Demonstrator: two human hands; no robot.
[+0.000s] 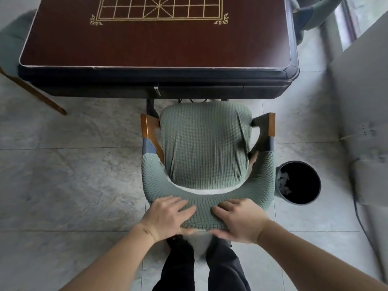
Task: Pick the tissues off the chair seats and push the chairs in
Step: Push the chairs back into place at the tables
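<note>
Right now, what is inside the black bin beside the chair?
Inside the black bin, crumpled white tissues lie against its left inner wall. The rest of the inside is dark, so anything deeper cannot be seen. The bin stands on the floor right of the chair.

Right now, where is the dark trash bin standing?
In the head view, the trash bin stands on the floor on the right side, close beside the green chair at its right armrest, with white tissues inside.
</note>
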